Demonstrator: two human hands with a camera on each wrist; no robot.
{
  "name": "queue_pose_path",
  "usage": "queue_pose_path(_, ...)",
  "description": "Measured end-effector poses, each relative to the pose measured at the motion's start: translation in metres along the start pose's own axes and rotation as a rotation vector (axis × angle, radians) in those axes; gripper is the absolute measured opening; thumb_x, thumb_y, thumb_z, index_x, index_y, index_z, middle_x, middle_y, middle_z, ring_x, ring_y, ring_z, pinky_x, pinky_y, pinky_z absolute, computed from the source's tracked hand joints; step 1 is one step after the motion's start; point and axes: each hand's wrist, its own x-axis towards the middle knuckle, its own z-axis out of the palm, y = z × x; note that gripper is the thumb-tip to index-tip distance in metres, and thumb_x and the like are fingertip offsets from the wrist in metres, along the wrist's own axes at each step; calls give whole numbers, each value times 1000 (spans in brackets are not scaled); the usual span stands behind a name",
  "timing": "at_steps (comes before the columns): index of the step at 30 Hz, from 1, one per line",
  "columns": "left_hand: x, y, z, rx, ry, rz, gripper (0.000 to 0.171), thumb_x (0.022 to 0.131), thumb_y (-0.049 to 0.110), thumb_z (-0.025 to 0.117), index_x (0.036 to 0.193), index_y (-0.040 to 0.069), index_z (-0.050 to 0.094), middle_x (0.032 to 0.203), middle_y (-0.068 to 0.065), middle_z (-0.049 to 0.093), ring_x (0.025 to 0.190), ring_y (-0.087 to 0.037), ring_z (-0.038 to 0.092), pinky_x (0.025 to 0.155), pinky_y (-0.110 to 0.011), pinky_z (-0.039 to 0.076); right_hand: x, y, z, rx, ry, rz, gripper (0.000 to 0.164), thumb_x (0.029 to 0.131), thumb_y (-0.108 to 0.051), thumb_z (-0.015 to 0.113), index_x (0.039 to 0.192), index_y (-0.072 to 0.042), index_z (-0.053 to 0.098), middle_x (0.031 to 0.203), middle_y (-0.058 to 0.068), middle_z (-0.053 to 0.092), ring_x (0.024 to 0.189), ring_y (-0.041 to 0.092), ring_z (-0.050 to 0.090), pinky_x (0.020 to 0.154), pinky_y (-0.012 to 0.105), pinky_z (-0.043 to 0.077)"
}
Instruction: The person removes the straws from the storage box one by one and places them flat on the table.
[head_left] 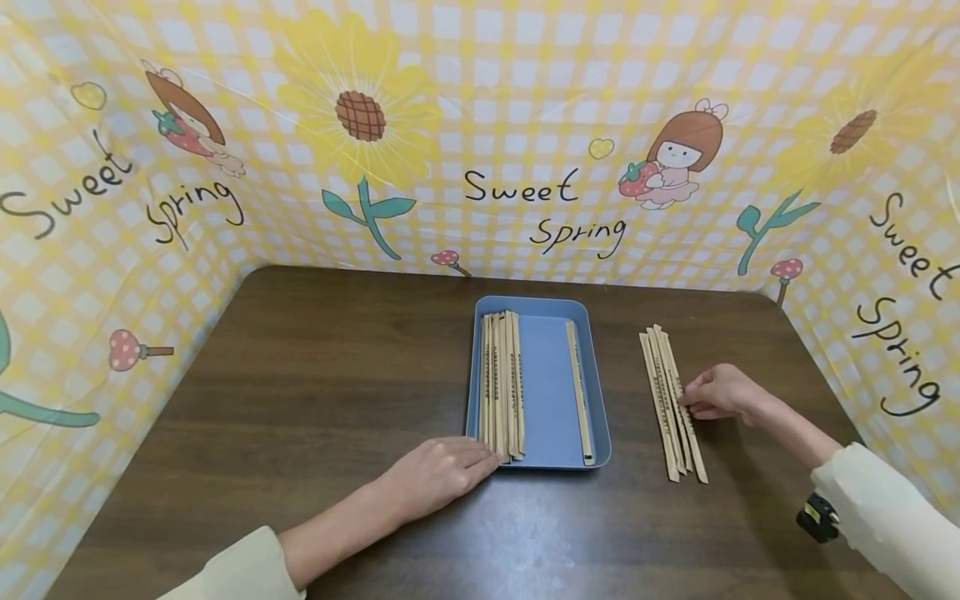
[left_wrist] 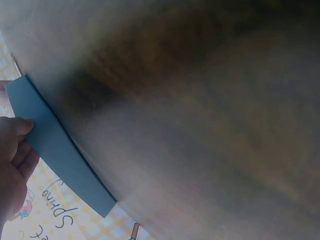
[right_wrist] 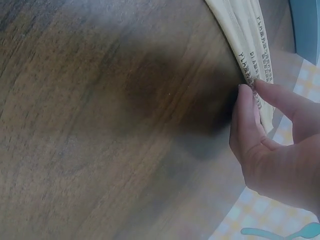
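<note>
While the loose straws (head_left: 667,400) lie on the bench (head_left: 337,358) and appear left to handle, a straw bundle (head_left: 501,383) already occupies the left side of the blue tray (head_left: 547,383), one single straw (head_left: 579,392) its right. Right hand (head_left: 723,392): fingers pinch the loose group's right edge. Left hand (head_left: 442,471): fingers grip the tray's near-left corner. Tray rim (head_left: 598,383) intervenes; printed cloth (head_left: 480,108) borders the bench.

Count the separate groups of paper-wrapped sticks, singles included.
3: a bundle at left in the blue tray, a single stick at right in it, and a bunch on the table right of the tray, touched by the right hand. Overlap may hide sticks within groups.
</note>
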Motion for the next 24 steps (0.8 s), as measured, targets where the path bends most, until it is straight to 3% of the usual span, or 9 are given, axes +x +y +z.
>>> queue_pose_path(5,1,0,0,3,6,2,29,85,1,70,113,2,73,105,-5,73,98,-16,68,89,-26,56,-3,-8,-8,56,-8,-52,30,99,-2,57,115,23,56,101,18,70,84,19,69,77,33,61)
queue_pose_path(9,0,0,0,7,9,3,28,86,1,67,113,2,73,105,-5,73,98,-16,68,89,-26,56,-9,-27,-7,221,-107,-118,46,104,-8,47,133,27,40,115,25,67,97,21,70,89,35,57)
queue_pose_path(15,-1,1,0,9,8,3,29,86,1,66,114,2,73,105,-5,73,98,-16,68,90,-26,55,-16,-61,18,461,-302,-138,57,107,-14,42,144,24,21,128,26,60,112,24,65,103,39,48)
queue_pose_path(19,0,1,1,7,1,2,29,86,1,66,114,2,73,106,-6,73,99,-16,68,91,-26,55,-17,-77,36,510,-363,-125,57,108,-14,42,144,24,21,134,32,53,116,29,62,105,41,46)
queue_pose_path(24,0,0,1,4,-4,0,29,86,1,67,115,2,73,106,-6,73,99,-16,68,91,-26,55,-17,-91,54,510,-407,-107,55,108,-14,37,145,23,19,145,41,35,124,35,56,106,39,45)
